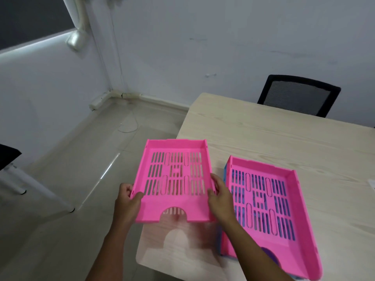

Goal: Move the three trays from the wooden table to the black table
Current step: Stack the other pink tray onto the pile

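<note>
Above wooden table [263,134] edge, left hand [127,201] and right hand [220,197] grip pinching raised pink tray [176,179] sides.

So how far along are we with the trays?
Nothing looks delivered yet; the black table is not clearly in view. In hand: one pink tray, held by the left hand and right hand over the wooden table edge. Left: a second pink tray stacked on a blue one, both on the wood.

blue tray [224,175]: mostly hidden under second pink tray [263,201] | black table [8,155]: cut by left edge | white item [372,184]: cut by right edge, unidentifiable
</note>
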`<action>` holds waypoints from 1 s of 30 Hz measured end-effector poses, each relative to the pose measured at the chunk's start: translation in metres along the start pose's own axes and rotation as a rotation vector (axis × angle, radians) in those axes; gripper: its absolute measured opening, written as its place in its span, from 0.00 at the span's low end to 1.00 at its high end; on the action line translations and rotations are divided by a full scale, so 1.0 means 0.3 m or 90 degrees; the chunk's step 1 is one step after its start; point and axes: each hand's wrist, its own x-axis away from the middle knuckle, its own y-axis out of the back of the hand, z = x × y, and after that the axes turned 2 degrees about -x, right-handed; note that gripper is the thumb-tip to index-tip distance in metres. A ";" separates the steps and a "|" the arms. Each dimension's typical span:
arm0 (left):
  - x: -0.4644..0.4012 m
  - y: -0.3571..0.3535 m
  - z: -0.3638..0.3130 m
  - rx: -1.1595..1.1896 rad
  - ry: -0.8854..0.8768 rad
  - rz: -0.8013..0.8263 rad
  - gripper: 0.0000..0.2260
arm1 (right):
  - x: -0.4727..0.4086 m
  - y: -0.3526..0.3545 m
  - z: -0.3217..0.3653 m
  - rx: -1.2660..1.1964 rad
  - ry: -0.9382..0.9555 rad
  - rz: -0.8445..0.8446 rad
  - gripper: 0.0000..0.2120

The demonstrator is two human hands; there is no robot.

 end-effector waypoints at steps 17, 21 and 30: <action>0.376 -0.490 -0.265 0.090 -0.149 0.196 0.11 | 0.055 0.775 -0.138 -0.194 -0.063 -0.098 0.27; 0.460 -0.572 -0.267 0.049 -0.159 0.220 0.11 | 0.091 0.889 -0.194 -0.202 -0.106 -0.110 0.25; 0.562 -0.634 -0.266 0.013 -0.084 0.196 0.16 | 0.098 0.964 -0.246 -0.231 -0.161 -0.064 0.24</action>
